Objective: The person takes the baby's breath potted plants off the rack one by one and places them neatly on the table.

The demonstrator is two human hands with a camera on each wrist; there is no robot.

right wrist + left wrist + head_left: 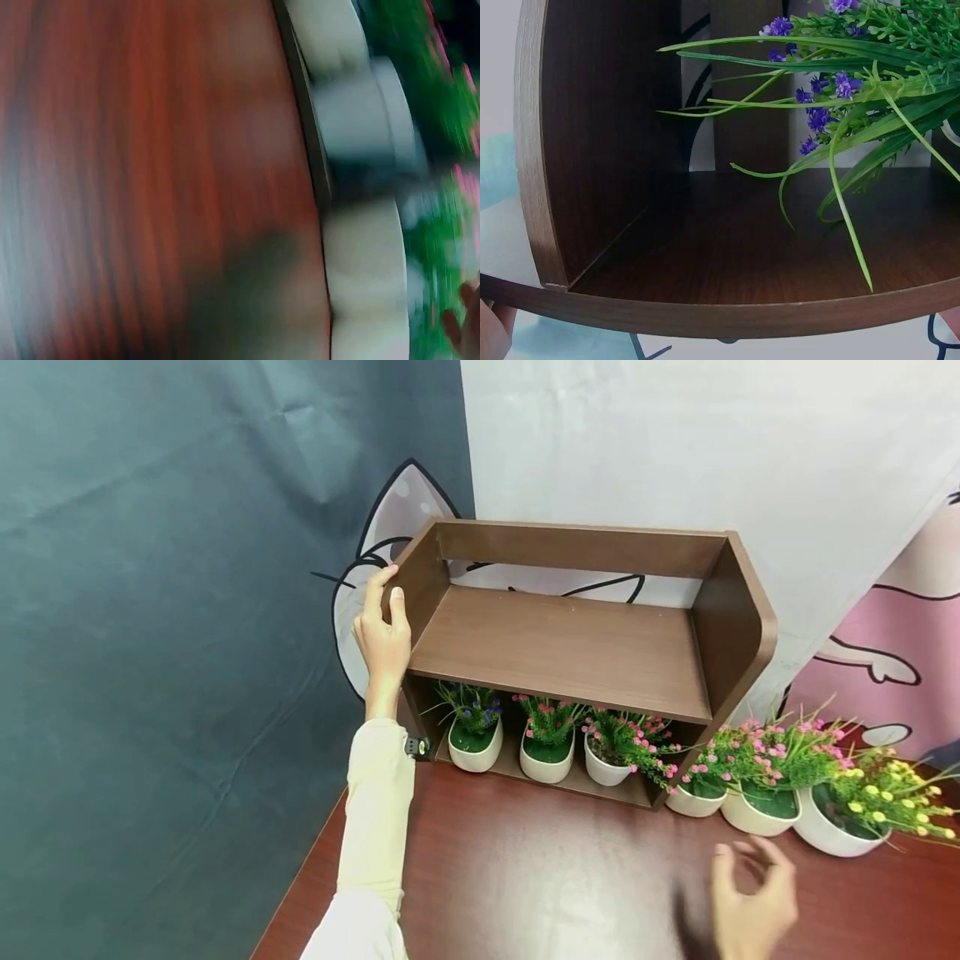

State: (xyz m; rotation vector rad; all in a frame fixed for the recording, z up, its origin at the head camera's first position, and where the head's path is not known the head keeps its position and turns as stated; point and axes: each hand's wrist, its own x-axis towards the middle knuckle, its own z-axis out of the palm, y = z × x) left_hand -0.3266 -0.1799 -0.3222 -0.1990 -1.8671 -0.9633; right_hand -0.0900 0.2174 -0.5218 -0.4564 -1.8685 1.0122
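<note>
A brown two-tier wooden shelf (562,643) stands against the wall, its upper tier bare. My left hand (382,639) grips the edge of its left side panel, thumb and fingers at the panel; the left wrist view catches a bit of that hand at the lower left. On the lower tier sit three white pots of artificial flowers: a purple one (474,727), a pink one (547,752) and another pink one (609,760). My right hand (753,893) hovers over the table with loosely curved fingers and holds nothing, nearest the pots right of the shelf.
Right of the shelf, three more potted flowers line up on the red-brown table (525,868): a small pink one (697,797), a larger pink one (761,810) and a yellow one (843,827). A grey-blue curtain (187,610) hangs on the left, a white printed cloth behind.
</note>
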